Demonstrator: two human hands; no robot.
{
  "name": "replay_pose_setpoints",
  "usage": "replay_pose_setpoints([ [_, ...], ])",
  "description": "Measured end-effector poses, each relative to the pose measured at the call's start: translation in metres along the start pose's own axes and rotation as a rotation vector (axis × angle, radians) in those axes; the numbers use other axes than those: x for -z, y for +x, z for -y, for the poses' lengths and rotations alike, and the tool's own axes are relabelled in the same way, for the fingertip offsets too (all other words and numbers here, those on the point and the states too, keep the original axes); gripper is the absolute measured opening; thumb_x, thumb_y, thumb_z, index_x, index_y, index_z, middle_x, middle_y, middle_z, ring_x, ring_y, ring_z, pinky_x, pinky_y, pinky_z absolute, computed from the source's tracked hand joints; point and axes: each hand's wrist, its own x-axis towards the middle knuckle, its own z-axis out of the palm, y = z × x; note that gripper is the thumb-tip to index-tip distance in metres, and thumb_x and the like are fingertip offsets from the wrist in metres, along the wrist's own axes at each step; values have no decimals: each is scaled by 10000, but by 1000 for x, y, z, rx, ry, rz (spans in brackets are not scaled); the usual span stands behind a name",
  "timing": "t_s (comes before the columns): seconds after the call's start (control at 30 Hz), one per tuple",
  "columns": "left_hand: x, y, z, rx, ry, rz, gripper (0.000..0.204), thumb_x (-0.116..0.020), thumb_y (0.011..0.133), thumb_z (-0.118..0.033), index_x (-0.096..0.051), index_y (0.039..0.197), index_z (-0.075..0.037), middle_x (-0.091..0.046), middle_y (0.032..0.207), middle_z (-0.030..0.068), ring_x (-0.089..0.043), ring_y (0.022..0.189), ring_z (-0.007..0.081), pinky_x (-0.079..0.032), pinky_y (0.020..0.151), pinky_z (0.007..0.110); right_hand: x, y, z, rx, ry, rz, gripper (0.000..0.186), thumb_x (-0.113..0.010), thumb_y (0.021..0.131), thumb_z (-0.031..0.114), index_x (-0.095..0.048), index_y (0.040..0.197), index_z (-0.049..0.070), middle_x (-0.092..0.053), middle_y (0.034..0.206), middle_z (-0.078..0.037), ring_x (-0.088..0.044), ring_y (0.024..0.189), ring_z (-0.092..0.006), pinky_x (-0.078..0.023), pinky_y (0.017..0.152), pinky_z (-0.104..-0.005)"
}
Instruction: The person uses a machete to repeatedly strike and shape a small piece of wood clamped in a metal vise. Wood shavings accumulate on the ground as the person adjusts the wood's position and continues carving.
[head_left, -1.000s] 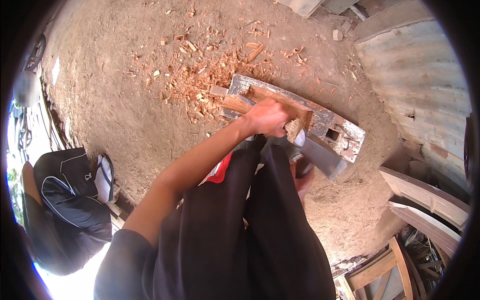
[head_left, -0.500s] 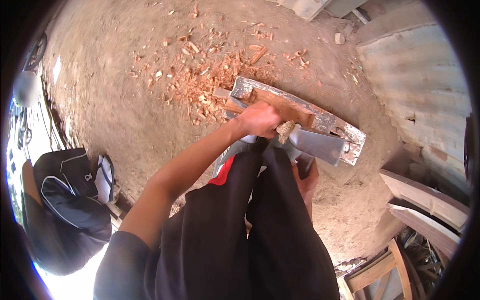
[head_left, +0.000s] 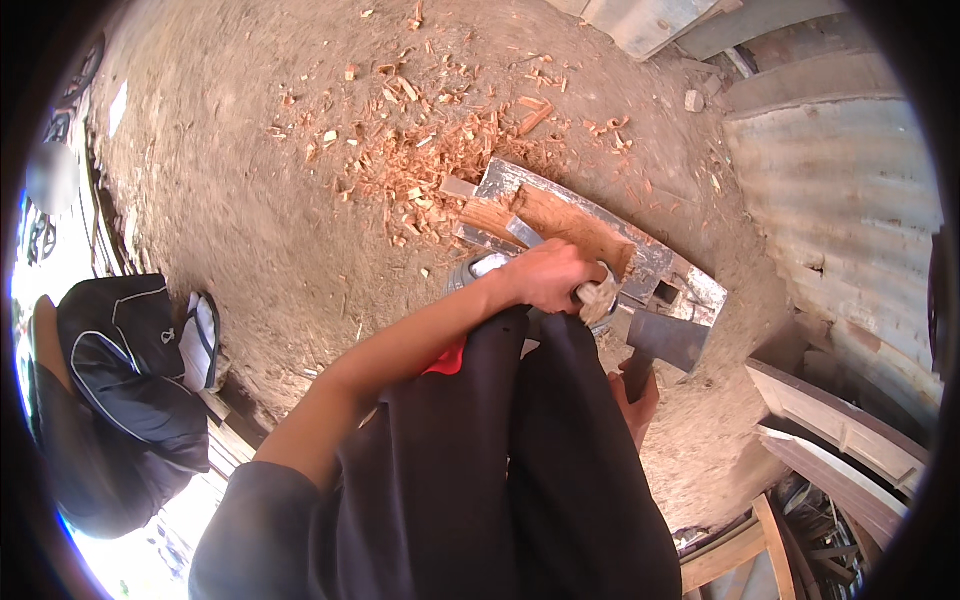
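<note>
My left hand (head_left: 560, 276) is closed around a chisel; its metal blade (head_left: 523, 232) rests against the wood and its pale, frayed handle end (head_left: 598, 294) sticks out to the right. Under it a thick timber piece (head_left: 575, 222) with peeling whitish paint lies slantwise, its cut face bare and brown. Beside my right knee, my right hand (head_left: 637, 402) grips the dark handle of a broad, flat, grey-faced striking tool (head_left: 668, 340). That tool stands apart from the chisel's handle. My leg partly hides the right hand.
Wood chips (head_left: 440, 165) litter the dirt floor beyond the timber. Wooden panels (head_left: 850, 420) lean at the right, near a corrugated metal sheet (head_left: 830, 190). A person in dark clothes (head_left: 130, 390) sits at the left. A grey rounded object (head_left: 465, 272) shows below the timber.
The striking tool has moved away from the chisel's handle, down and to the right. My left hand stays closed on the chisel, whose blade now shows. The view has shifted slightly.
</note>
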Motion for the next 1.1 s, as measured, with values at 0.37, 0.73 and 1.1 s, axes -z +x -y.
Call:
replay_pose_setpoints([
  [0.37,-16,20,9,182,147,-123,268,-701,687,-192,-710,882,-9,-688,744,220,-698,771,415,-555,709,493,6,-9,63,-26,-18,-29,209,-641,932,12,-558,1123,27,-564,731,-51,-538,493,-116,-414,450,-269],
  [0.73,-21,15,9,98,83,-188,301,-715,631,-176,-706,911,-67,-677,698,187,-683,695,396,-534,632,504,-25,16,54,103,32,-54,195,-665,953,41,-585,1128,11,-626,783,-75,-550,515,-99,-415,461,-275],
  [1.1,-22,18,13,175,30,-364,217,-709,618,-190,-716,812,-93,-670,695,191,-684,703,404,-529,611,500,-24,22,32,75,99,-112,276,-664,959,55,-558,1208,-3,-616,839,-107,-606,576,-144,-495,509,-293],
])
